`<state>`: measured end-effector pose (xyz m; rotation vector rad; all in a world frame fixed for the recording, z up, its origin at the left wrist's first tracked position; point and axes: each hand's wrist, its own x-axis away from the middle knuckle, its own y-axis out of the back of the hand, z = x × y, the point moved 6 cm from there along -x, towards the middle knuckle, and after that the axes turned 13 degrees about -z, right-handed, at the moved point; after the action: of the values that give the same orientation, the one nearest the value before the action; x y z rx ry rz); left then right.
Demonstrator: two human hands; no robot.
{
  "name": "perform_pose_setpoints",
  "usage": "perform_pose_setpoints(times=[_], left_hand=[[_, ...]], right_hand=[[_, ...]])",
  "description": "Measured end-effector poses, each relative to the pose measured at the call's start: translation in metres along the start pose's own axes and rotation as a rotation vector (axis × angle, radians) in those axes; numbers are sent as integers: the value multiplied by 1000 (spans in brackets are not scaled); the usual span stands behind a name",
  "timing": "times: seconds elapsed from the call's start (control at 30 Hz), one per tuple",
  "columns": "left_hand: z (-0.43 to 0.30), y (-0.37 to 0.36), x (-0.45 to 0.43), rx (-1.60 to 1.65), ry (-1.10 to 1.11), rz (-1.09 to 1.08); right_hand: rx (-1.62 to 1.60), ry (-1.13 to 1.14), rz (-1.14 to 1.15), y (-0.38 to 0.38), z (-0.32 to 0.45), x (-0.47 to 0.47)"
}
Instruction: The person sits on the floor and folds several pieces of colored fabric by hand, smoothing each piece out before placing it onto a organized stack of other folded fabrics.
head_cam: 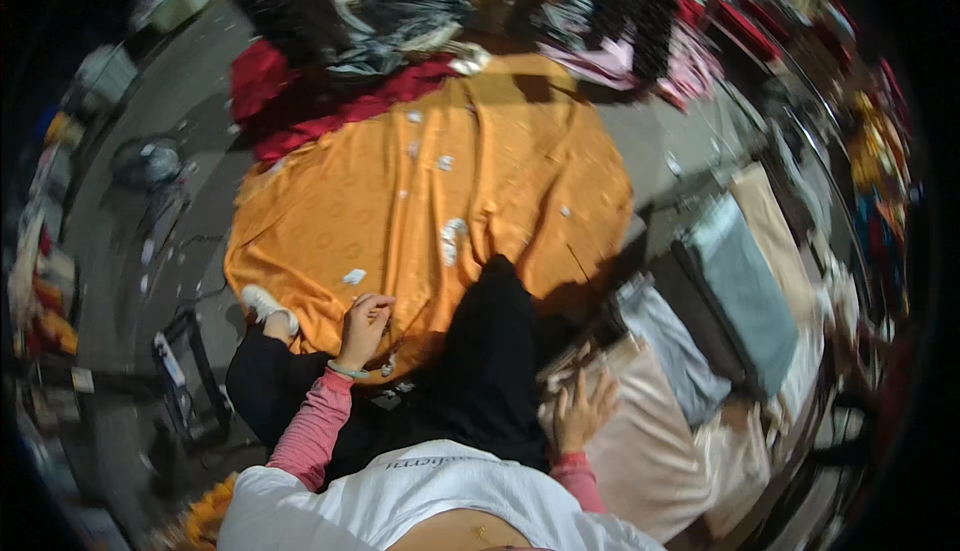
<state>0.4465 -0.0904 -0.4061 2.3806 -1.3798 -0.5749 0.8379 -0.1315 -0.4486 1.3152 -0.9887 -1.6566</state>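
A large sheet of orange patterned satin fabric [337, 221] lies in folds before me, with small white scraps [453, 242] on it. My left hand [365, 330] is over its near edge with the fingers curled; whether something small is between them is hidden. On the right, my right hand [585, 407] has its fingers spread over pale cream satin cloth [645, 438]. My black-trousered knee [491, 311] covers part of the orange fabric. One white shoe [268, 307] is at its left edge.
Dark red cloth [330, 112] lies along the far edge, near another person's dark-clothed legs [637, 11]. Folded grey-blue fabric [739, 288] is stacked at right. A black frame-like object [191, 382] and a clear plastic bundle [160, 163] are on the floor at left.
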Motion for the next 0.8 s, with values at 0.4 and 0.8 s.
perform_pose_setpoints(times=[0.4,0.8], left_hand=[[32,77,-19,-191,-2,-70],[-4,91,-30,-242,-26,77]], right_hand=[[-1112,-224,-112,55,64,-110],[-2599,1009,255,323,229,-155]])
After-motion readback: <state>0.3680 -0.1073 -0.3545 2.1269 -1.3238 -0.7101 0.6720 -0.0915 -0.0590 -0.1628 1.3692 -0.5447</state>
